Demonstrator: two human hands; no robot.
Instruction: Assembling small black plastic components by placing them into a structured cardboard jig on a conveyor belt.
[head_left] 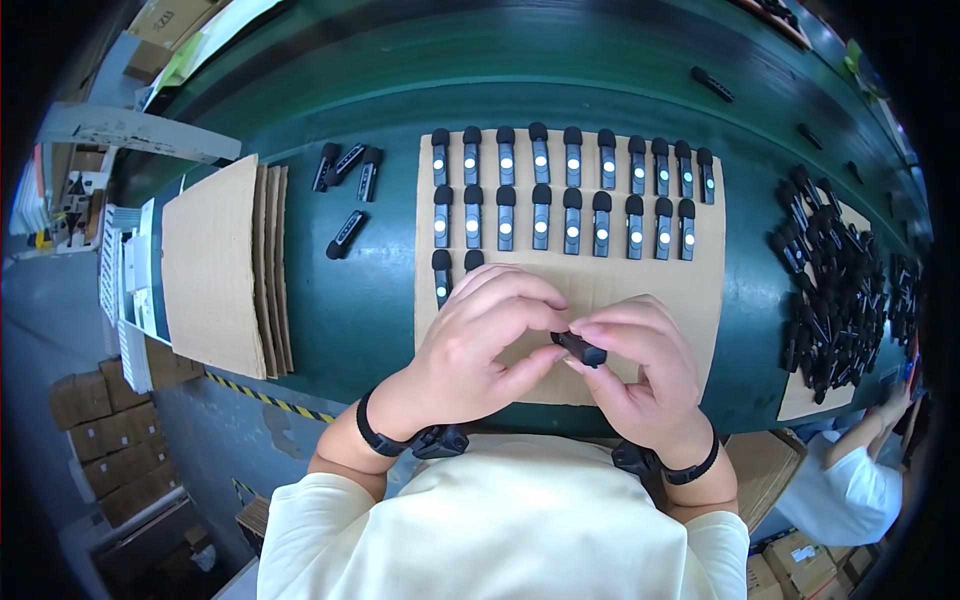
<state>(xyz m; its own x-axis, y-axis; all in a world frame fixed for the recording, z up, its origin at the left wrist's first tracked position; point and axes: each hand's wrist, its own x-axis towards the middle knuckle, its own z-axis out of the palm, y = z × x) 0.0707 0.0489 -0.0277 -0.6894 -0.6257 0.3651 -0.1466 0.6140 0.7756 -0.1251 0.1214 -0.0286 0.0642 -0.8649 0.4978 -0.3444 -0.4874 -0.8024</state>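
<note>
Between my two hands is a small black clip-on microphone [582, 349], held above the near part of a flat cardboard sheet [655, 295]. My left hand [478, 335] pinches its left end with thumb and fingers. On its other side, the fingertips of my right hand [650, 365] close round it. Fingers partly cover the piece. Beyond my hands, similar microphones with foam tips and round white dots lie in two rows [540, 215] on the sheet. A third row begins at the left with a microphone [442, 278]; the one beside it is partly hidden by my left hand.
Several loose microphones [347, 235] lie left of the sheet, near a stack of cardboard sheets [215, 265]. A large heap of microphones [835, 290] covers cardboard on the right. Another person's sleeve [865, 485] shows at lower right. The green table [350, 300] carries everything.
</note>
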